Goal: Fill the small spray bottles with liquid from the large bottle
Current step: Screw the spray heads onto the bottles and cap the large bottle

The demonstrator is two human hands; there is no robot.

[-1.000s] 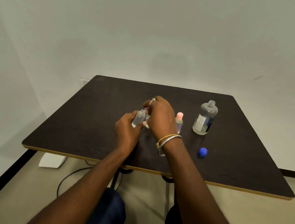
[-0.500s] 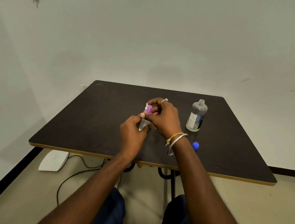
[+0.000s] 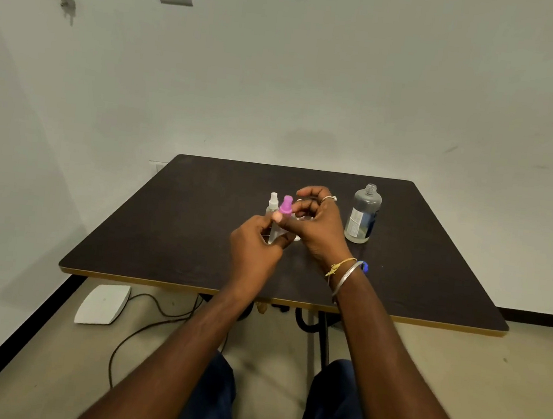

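A person sits at a dark table [image 3: 169, 231] with both forearms stretched out over its near edge. The left hand [image 3: 255, 246] is curled around the clear body of a small spray bottle [image 3: 277, 232], holding it upright above the middle of the tabletop; the bottle carries a purple spray top [image 3: 286, 205]. The right hand [image 3: 316, 224] sits just beside that top, its fingers bent toward it (whether the fingertips actually pinch the purple piece or merely touch it cannot be told from this angle). Just behind the held bottle, a second small spray bottle with a white top [image 3: 273, 203] shows, mostly hidden by the hands. The large bottle [image 3: 363, 215] stands upright on the table to the right of the hands, uncapped, with a label on its side and only a low level of clear liquid at the bottom. Its blue cap [image 3: 366, 267] peeks out from behind the right wrist, which wears a silver bangle [image 3: 346, 279] and a yellow thread.
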